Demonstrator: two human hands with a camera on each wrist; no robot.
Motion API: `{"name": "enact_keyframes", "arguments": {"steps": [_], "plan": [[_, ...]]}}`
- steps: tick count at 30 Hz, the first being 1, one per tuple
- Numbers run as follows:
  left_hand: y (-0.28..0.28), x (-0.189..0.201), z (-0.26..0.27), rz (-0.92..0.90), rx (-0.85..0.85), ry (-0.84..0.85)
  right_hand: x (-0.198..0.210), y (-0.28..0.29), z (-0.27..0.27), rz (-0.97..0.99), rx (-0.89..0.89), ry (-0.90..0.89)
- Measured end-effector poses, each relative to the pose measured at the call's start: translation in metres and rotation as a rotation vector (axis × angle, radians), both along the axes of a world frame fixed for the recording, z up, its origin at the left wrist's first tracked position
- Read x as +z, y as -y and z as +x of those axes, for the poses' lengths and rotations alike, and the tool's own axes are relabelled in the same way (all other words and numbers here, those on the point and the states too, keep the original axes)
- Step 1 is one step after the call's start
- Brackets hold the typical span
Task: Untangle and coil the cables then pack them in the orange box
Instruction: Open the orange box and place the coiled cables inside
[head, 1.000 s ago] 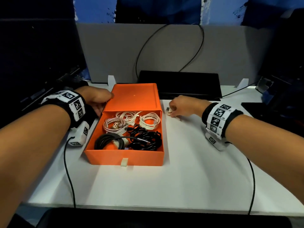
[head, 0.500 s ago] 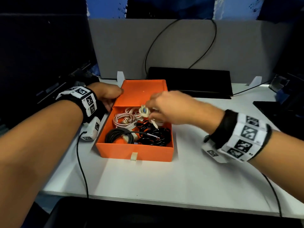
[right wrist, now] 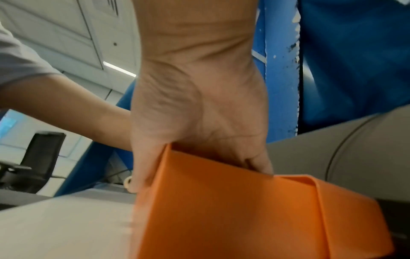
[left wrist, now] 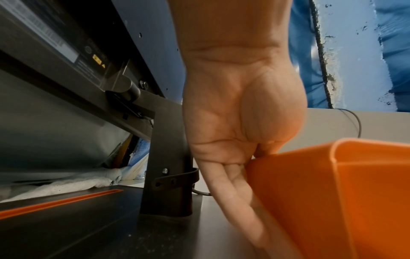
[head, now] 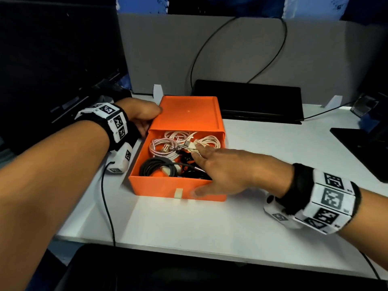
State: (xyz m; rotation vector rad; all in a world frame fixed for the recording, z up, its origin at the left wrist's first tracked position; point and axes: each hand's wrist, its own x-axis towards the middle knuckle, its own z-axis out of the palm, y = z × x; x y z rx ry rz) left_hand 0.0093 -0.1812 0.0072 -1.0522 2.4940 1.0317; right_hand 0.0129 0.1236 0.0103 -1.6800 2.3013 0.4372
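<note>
The orange box stands on the white desk with its drawer pulled out toward me. Inside lie a pink braided coil, white coils and a black coil. My left hand holds the box's left side, thumb over the top edge and fingers flat along the wall. My right hand lies over the drawer's front right corner. Its fingers are stretched out onto the cables, with the thumb against the front wall. It covers part of the black cables.
A black device sits right behind the box against the grey partition, with a black wire looping up it. A monitor base stands left of the box. Dark objects line the right edge. Wrist-camera cords trail on the white desk.
My right hand came from the desk right of the box, carried a white cable end over the drawer, and now lies flat on the cables. The left hand stayed on the box.
</note>
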Motion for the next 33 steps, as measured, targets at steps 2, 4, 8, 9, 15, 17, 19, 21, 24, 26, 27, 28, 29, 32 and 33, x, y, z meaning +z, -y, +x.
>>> {"name": "enact_keyframes", "arguments": {"steps": [2,4,8,9,15,17,19,21,24,26,27,28,29,32,33], "plan": [[-0.001,0.001,0.001,-0.002,0.0,-0.006,0.001,0.007,-0.01,0.025,-0.022,0.012],[-0.003,0.002,0.002,0.008,0.01,-0.01,0.002,0.014,-0.018,0.058,-0.037,0.011],[-0.005,0.005,0.002,0.003,0.021,-0.008,-0.001,0.019,-0.024,0.043,-0.064,0.005],[-0.005,0.005,0.002,0.002,0.023,-0.006,-0.003,0.019,-0.023,0.033,-0.065,0.003],[-0.004,0.002,0.002,0.009,0.012,0.002,-0.004,0.04,-0.019,-0.129,-0.188,-0.085],[-0.003,0.002,0.001,0.001,0.009,0.004,-0.002,0.041,-0.015,-0.166,-0.186,-0.133],[-0.002,0.002,0.0,-0.011,0.006,0.004,0.0,0.042,-0.009,-0.225,-0.133,-0.232],[-0.001,0.002,0.0,-0.005,0.003,-0.007,0.0,0.045,-0.003,-0.33,-0.068,-0.298],[-0.001,0.0,0.0,-0.004,0.001,-0.019,-0.007,0.056,0.002,-0.413,0.075,-0.159],[-0.001,-0.001,0.0,-0.01,0.0,-0.019,-0.012,0.064,0.0,-0.359,0.096,0.012],[0.0,-0.001,0.001,-0.014,0.001,-0.017,-0.011,0.067,-0.002,-0.323,0.079,0.08],[0.0,-0.001,0.001,-0.019,-0.002,-0.015,-0.008,0.067,-0.007,-0.313,0.057,0.148],[0.0,-0.001,0.0,-0.022,-0.004,-0.01,-0.003,0.064,-0.013,-0.331,0.035,0.227],[0.002,-0.001,0.0,-0.017,-0.011,-0.006,0.011,0.036,-0.029,-0.469,0.015,0.303],[0.002,-0.001,0.0,-0.014,-0.011,-0.007,0.013,0.023,-0.03,-0.479,0.0,0.247]]}}
